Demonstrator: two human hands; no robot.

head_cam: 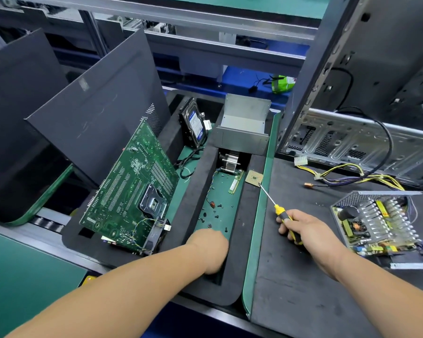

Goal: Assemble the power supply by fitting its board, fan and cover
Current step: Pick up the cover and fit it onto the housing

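Power supply (376,223) sits open on the dark desk (303,276) at the right, board and coils showing inside its mesh case, just past the right hand (310,236), whose fingers are wrapped round a yellow-and-black screwdriver (282,214) pointing away. Left hand (211,250) is down in the foam tray (239,240) near the loose screws (215,213), fingers hidden so can't tell their state. Further back: a leaning motherboard (130,191), a hard drive (193,123) and a metal cover (242,128).
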